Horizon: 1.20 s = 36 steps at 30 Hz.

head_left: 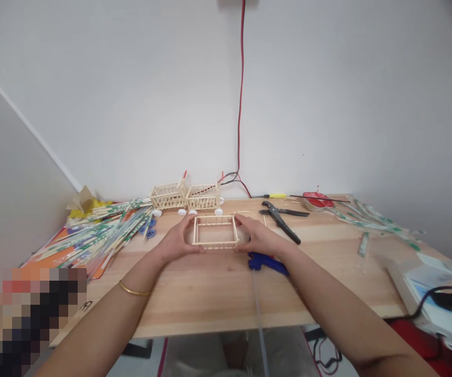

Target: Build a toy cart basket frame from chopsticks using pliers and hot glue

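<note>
A small rectangular frame (215, 244) built of thin pale wooden sticks stands at the middle of the table. My left hand (177, 240) is closed around its left end, thumb at the near corner and fingers at the far one. On its right end my right hand (257, 236) grips in the same way. Just below my right wrist lies a blue glue gun (265, 263), partly covered by my forearm, with a long clear glue stick (260, 309) reaching past the table's near edge. Behind the frame stand two stick-built carts (169, 196) with white wheels.
Wrapped sticks (103, 235) lie heaped at the left beside blue wheels (151, 232). Black-handled cutters (283, 222) rest right of centre. Farther right are a red dish (315, 199), torn wrappers (383, 224) and a white box (432, 275) with a black cable. A wall rises behind.
</note>
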### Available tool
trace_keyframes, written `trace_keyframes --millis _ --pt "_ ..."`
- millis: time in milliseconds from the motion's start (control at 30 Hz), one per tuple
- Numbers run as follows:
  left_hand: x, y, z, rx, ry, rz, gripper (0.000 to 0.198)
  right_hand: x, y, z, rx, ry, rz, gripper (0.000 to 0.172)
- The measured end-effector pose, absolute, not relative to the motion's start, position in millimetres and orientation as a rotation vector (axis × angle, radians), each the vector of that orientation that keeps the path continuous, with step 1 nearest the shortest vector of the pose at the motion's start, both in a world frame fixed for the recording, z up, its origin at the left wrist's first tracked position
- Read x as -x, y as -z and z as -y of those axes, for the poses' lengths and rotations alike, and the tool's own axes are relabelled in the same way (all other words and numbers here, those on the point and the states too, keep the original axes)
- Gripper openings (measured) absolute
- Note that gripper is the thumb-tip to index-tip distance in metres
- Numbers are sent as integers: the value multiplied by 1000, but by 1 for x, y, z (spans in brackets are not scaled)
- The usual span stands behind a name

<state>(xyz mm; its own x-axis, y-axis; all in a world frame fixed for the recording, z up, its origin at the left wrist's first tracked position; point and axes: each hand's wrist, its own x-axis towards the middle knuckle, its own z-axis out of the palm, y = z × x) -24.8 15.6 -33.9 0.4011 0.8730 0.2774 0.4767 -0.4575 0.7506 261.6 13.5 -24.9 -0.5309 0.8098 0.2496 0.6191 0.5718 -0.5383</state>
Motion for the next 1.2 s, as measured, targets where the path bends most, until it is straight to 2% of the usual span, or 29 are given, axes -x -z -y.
trace_keyframes --millis 233,533,733,967,1200 --pt "24 37 -17 -1895 -980 -1075 116 -258 20 -9 1171 -616 2202 89" --pt "23 38 -20 -1678 -991 -942 120 -259 20 -8 1090 -991 2055 87" --pt "22 33 -17 -1664 -1008 -889 116 -259 11 -2 1190 -855 2108 88" --pt "22 28 -12 -1927 -1007 -1088 114 -256 14 -6 1238 -552 2235 94" --pt "23 31 -14 -1970 -949 -1155 110 -254 15 -5 1245 -446 2264 83"
